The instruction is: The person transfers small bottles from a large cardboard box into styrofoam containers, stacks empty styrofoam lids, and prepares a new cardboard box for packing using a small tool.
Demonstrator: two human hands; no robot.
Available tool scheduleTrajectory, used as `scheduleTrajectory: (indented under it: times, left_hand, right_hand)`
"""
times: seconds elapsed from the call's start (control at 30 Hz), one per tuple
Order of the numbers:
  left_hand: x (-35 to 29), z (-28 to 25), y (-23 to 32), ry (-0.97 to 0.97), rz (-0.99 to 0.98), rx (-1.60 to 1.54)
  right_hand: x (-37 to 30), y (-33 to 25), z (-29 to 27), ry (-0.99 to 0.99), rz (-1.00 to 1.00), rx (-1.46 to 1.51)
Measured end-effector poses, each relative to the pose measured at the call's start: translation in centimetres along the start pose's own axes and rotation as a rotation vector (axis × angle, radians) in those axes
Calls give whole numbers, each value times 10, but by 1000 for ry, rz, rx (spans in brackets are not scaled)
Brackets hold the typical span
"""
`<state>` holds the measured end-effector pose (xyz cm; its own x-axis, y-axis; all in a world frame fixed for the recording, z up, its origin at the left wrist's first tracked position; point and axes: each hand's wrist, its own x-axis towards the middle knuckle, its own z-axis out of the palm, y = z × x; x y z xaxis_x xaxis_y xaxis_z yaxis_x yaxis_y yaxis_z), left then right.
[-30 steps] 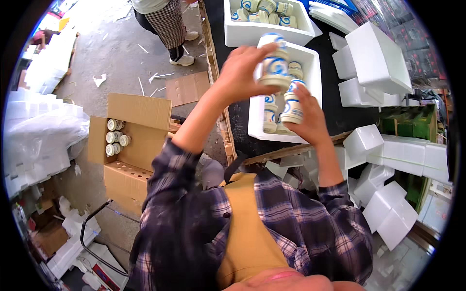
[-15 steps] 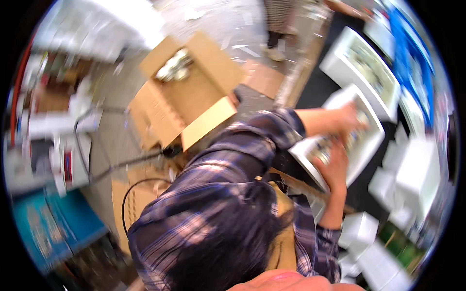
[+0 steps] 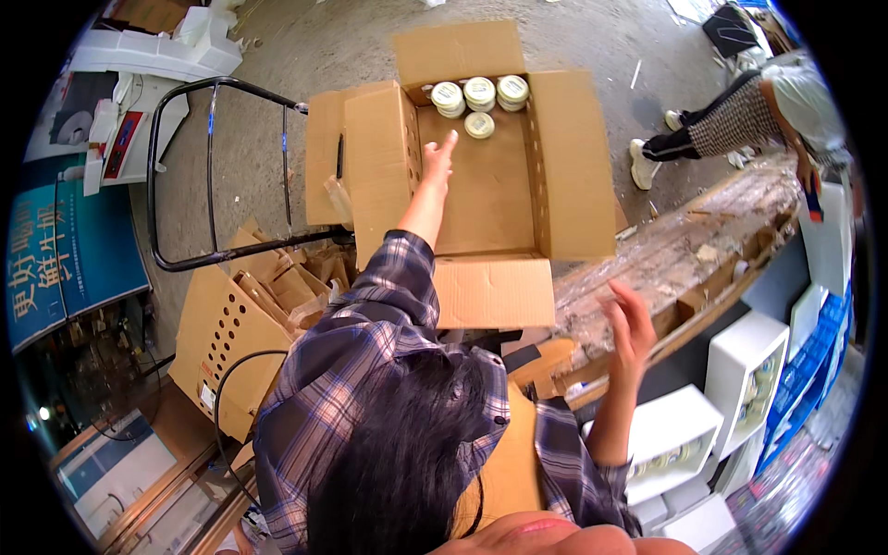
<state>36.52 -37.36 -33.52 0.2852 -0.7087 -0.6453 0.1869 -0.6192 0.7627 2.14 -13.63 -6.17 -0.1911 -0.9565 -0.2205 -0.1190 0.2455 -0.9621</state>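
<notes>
My left hand [image 3: 438,162] reaches into an open cardboard box [image 3: 490,208], its index finger stretched out and nothing in its grasp. Just beyond the fingertip sits a single round tub [image 3: 479,126] with a pale lid. Behind it, short stacks of similar tubs [image 3: 480,90] line the far side of the box. To the right of the box my right hand [image 3: 631,328] is raised, empty, with its fingers apart and slightly blurred. The nearest container to that hand is a white foam box [image 3: 675,435], which holds more pale tubs partly hidden by its wall.
A second white foam box [image 3: 747,375] with tubs stands beyond the first, beside a blue crate [image 3: 803,375]. Left of the cardboard box is a black metal trolley handle [image 3: 215,166]. Another carton [image 3: 227,342] lies at lower left. A person [image 3: 754,111] stands at far right.
Both hands have left the white foam box. The view has turned toward the cardboard box; my left hand is now inside it, and my right hand hangs in the air at its right.
</notes>
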Motion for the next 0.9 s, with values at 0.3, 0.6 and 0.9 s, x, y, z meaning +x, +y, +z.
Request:
scheduleTrajectory:
  times: [0.3, 0.6, 0.9]
  left_hand:
    - [124, 0, 74, -186, -126, -227]
    - [50, -48, -4, -448, 59, -623]
    - [-190, 12, 26, -866, -22, -260]
  right_hand:
    - [327, 211, 271, -88, 315, -225]
    - [327, 257, 296, -41, 217, -246]
    - [14, -8, -3, 130, -71, 51]
